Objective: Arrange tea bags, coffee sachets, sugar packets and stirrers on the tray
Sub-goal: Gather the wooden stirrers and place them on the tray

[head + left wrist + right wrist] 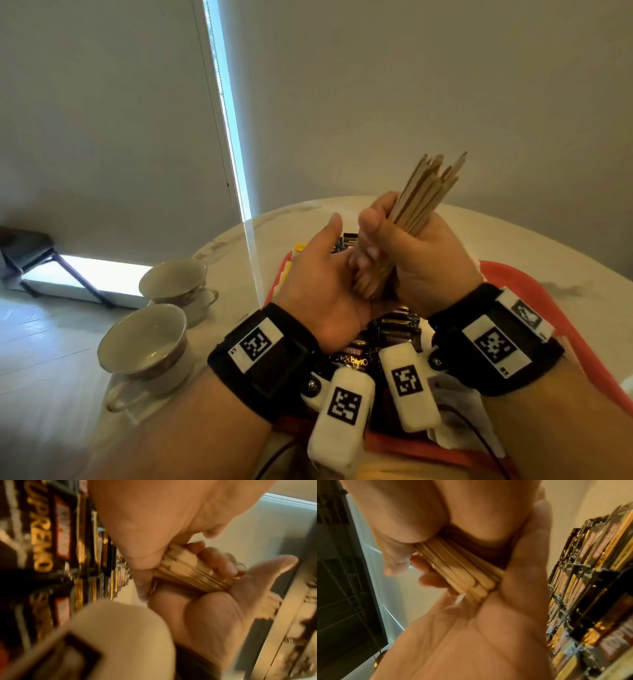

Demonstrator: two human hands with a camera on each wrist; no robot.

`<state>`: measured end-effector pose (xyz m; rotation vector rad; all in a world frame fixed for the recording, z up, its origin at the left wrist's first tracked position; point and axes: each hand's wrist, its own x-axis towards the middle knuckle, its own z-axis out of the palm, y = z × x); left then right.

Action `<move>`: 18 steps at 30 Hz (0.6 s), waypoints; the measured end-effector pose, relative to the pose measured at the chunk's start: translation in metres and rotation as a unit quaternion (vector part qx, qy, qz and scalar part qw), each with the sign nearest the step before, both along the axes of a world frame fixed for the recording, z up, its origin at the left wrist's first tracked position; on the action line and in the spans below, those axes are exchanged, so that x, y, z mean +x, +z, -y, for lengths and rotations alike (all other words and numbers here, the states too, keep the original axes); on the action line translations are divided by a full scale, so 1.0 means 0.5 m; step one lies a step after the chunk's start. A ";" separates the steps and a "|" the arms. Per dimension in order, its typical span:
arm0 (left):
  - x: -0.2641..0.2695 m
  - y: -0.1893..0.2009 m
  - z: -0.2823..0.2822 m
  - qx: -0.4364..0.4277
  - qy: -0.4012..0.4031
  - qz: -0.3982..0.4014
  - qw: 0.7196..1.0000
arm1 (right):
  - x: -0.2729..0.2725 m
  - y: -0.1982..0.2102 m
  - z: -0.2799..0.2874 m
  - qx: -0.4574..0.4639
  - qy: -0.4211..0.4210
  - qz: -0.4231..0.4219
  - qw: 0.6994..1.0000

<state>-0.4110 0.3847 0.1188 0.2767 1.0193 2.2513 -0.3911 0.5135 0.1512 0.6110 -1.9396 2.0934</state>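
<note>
The right hand [414,253] grips the upright stirrers [418,212], their lower ends pressed against the flat left hand [322,291].

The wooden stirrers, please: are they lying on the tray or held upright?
Held upright: the right hand grips the stirrers above the tray.

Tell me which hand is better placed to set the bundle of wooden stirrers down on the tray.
Probably the right hand: its fingers already wrap the wooden stirrers above the red tray. The left hand is open, its palm only butting the bundle's lower ends.
</note>
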 end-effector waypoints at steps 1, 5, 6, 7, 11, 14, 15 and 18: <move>0.000 0.002 0.002 -0.013 0.002 -0.021 1.000 | 0.003 0.002 0.003 -0.005 -0.006 0.013 1.000; 0.000 0.021 0.016 -0.065 0.035 -0.178 0.981 | 0.015 0.022 -0.007 0.076 0.015 0.061 0.995; -0.003 0.027 0.023 -0.066 0.038 -0.217 0.973 | 0.017 0.024 -0.012 0.129 0.028 0.064 0.989; -0.002 0.039 0.029 -0.073 0.039 -0.251 0.964 | 0.020 0.028 -0.012 0.184 0.038 0.063 0.980; -0.002 0.104 0.036 -0.177 0.029 -0.379 0.908 | 0.030 0.031 0.001 0.287 0.058 0.050 0.955; -0.002 0.134 0.022 -0.195 0.019 -0.407 0.892 | 0.030 0.038 -0.006 0.203 0.066 0.072 0.974; -0.001 0.140 0.015 -0.183 0.026 -0.406 0.895 | 0.032 0.046 -0.010 0.181 0.065 0.079 0.978; -0.002 0.155 -0.005 -0.110 0.069 -0.371 0.919 | 0.036 0.064 -0.032 0.155 0.055 0.113 0.980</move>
